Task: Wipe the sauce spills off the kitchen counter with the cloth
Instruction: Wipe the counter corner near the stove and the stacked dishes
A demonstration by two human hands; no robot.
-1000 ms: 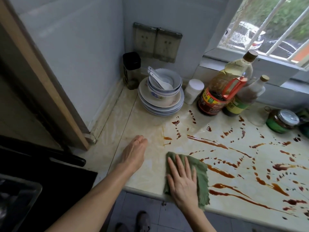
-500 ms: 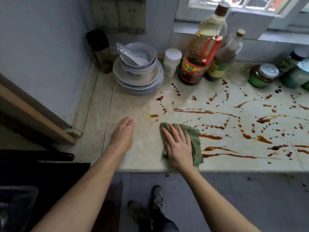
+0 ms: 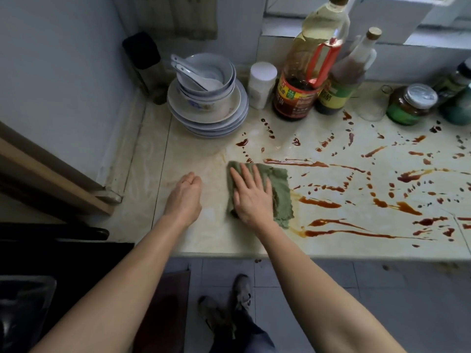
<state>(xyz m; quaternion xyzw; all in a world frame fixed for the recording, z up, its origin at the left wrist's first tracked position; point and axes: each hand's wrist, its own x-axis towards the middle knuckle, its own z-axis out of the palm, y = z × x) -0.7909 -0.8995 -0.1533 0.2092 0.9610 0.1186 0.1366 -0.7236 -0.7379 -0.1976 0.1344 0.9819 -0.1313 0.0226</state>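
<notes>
A green cloth (image 3: 279, 187) lies flat on the pale marble counter (image 3: 158, 179), at the left edge of the spill. My right hand (image 3: 251, 193) presses on it with straight, spread fingers. Brown sauce streaks and drops (image 3: 321, 202) cover the counter to the right of the cloth, out to the frame's right edge. A faint orange smear sits just right of the cloth. My left hand (image 3: 184, 196) rests on the bare counter left of the cloth, fingers loosely curled, holding nothing.
A stack of plates and bowls with spoons (image 3: 207, 98) stands at the back. Right of it are a white jar (image 3: 262, 84), a large oil bottle (image 3: 309, 67), a smaller bottle (image 3: 344, 77) and lidded jars (image 3: 410, 104). A black canister (image 3: 145, 59) stands in the corner.
My right hand has slid the cloth away from the front edge toward the back of the counter, over the sauce drops there. My left hand has stayed in place. The camera tilted further down.
</notes>
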